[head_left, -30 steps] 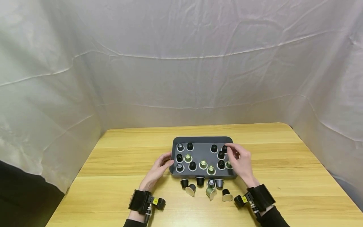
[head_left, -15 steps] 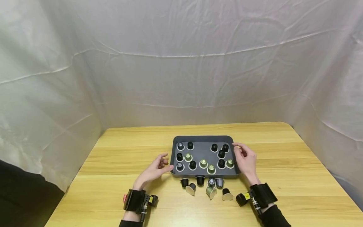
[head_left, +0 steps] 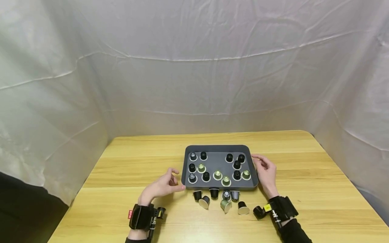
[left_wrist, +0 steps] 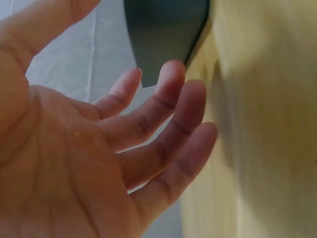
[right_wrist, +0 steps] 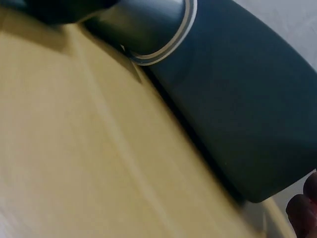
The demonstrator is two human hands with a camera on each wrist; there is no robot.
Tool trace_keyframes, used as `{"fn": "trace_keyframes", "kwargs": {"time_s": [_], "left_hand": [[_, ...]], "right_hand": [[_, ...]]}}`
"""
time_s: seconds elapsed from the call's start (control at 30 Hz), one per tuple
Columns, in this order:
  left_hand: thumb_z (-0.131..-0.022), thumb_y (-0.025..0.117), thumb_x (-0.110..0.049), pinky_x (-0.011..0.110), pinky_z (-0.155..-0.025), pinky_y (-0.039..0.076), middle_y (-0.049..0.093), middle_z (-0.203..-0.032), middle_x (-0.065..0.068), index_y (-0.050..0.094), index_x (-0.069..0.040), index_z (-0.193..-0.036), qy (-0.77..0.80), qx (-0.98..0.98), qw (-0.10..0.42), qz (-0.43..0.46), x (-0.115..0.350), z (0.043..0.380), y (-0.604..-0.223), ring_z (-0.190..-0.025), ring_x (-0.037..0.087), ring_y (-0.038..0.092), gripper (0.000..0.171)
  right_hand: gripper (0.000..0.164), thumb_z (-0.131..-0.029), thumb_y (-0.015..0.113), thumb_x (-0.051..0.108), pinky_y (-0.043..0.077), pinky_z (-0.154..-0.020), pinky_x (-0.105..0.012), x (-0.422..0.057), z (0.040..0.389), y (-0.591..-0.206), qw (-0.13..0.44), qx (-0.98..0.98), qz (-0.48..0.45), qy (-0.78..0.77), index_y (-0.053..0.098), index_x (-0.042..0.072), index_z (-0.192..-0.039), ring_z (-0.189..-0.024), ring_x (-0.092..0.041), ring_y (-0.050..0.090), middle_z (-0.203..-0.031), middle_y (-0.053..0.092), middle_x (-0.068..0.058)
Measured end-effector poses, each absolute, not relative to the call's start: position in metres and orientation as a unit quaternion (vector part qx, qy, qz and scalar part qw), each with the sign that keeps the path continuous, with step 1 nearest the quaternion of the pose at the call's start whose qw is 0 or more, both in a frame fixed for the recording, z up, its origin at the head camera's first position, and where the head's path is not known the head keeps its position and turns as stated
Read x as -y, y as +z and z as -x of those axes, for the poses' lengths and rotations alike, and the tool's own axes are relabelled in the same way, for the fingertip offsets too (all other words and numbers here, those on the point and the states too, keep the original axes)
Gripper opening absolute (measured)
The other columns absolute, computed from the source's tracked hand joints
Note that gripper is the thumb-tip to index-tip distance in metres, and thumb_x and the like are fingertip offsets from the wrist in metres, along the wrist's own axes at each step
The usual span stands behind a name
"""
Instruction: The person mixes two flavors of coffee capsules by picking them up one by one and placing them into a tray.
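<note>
A dark grey tray holds several coffee capsules, standing base up: black ones such as the one at the back right, green ones and dark grey-blue ones. At the tray's front left corner is my left hand, thumb tip by the wall and fingers loosely bent around nothing. The left wrist view shows its bare palm, with the tray corner beyond the fingertips. Beside the tray's right wall, my right hand has its fingertips at the rim; whether they touch is unclear. It holds no capsule that I can see.
In front of the tray several more capsules lie or stand on the wooden table, among them a green one on its side and a black one. Pale cloth hangs behind and at both sides.
My right hand has let go of a black capsule at the tray's back right and moved out to the right wall. The left hand has slid from the left rim toward the front corner.
</note>
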State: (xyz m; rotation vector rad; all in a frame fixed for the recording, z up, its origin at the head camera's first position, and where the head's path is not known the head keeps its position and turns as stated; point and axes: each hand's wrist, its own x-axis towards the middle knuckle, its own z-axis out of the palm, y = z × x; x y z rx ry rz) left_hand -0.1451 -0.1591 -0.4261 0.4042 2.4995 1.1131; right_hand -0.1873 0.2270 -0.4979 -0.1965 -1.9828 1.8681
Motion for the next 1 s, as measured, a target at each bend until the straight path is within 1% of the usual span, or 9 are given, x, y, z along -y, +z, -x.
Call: {"fn": "trace_keyframes", "kwargs": {"time_s": [0.1, 0.3, 0.43, 0.6, 0.73, 0.83, 1.0], "left_hand": [[-0.085, 0.08, -0.026, 0.03, -0.078, 0.051, 0.06, -0.098, 0.01, 0.045, -0.001, -0.122, 0.383, -0.89, 0.199, -0.15, 0.159, 0.14, -0.42, -0.089, 0.019, 0.058, 0.057], [-0.079, 0.084, -0.018, 0.025, -0.072, 0.049, 0.063, -0.096, 0.014, 0.055, 0.0, -0.109, 0.372, -0.886, 0.222, -0.162, 0.157, 0.134, -0.413, -0.084, 0.017, 0.056, 0.046], [-0.075, 0.086, -0.017, 0.025, -0.072, 0.05, 0.064, -0.095, 0.012, 0.058, -0.002, -0.105, 0.362, -0.889, 0.235, -0.154, 0.153, 0.132, -0.412, -0.084, 0.017, 0.057, 0.044], [-0.072, 0.088, -0.016, 0.027, -0.075, 0.05, 0.065, -0.093, 0.01, 0.06, -0.004, -0.101, 0.347, -0.896, 0.24, -0.135, 0.15, 0.129, -0.413, -0.083, 0.016, 0.057, 0.043], [-0.072, 0.088, -0.014, 0.026, -0.074, 0.05, 0.065, -0.093, 0.009, 0.061, -0.003, -0.101, 0.349, -0.896, 0.24, -0.136, 0.148, 0.129, -0.412, -0.083, 0.016, 0.057, 0.041], [-0.074, 0.087, -0.014, 0.025, -0.072, 0.05, 0.065, -0.089, 0.006, 0.061, -0.003, -0.102, 0.354, -0.891, 0.242, -0.149, 0.146, 0.13, -0.411, -0.082, 0.016, 0.058, 0.04], [-0.075, 0.086, -0.017, 0.022, -0.067, 0.05, 0.065, -0.085, 0.0, 0.065, -0.003, -0.099, 0.348, -0.89, 0.24, -0.171, 0.144, 0.132, -0.41, -0.078, 0.014, 0.059, 0.034]], "right_hand": [[0.023, -0.096, 0.059, 0.0, 0.032, -0.045, -0.015, -0.228, 0.189, -0.503, 0.207, 0.694, 0.076, 0.685, 0.069, -0.009, -0.115, -0.047, 0.0, 0.038, -0.057, 0.048, 0.011], [0.024, -0.097, 0.059, 0.001, 0.03, -0.042, -0.015, -0.23, 0.189, -0.504, 0.206, 0.674, 0.08, 0.705, 0.068, -0.01, -0.115, -0.042, -0.001, 0.035, -0.054, 0.047, 0.011], [0.024, -0.097, 0.059, 0.002, 0.032, -0.042, -0.015, -0.23, 0.189, -0.505, 0.197, 0.677, 0.086, 0.704, 0.067, -0.01, -0.116, -0.042, -0.001, 0.037, -0.054, 0.049, 0.011], [0.024, -0.097, 0.058, 0.0, 0.031, -0.042, -0.015, -0.23, 0.188, -0.503, 0.186, 0.679, 0.09, 0.704, 0.067, -0.011, -0.116, -0.042, 0.0, 0.037, -0.053, 0.049, 0.011], [0.024, -0.096, 0.057, -0.003, 0.031, -0.043, -0.016, -0.225, 0.178, -0.487, 0.188, 0.682, 0.081, 0.702, 0.065, -0.015, -0.115, -0.044, 0.0, 0.038, -0.054, 0.049, 0.01], [0.024, -0.095, 0.057, -0.004, 0.033, -0.045, -0.015, -0.221, 0.172, -0.477, 0.191, 0.688, 0.079, 0.696, 0.065, -0.016, -0.114, -0.047, 0.001, 0.039, -0.055, 0.05, 0.01], [0.025, -0.095, 0.058, -0.003, 0.036, -0.049, -0.015, -0.221, 0.172, -0.476, 0.192, 0.692, 0.076, 0.691, 0.065, -0.017, -0.114, -0.049, 0.0, 0.043, -0.056, 0.053, 0.01]]}}
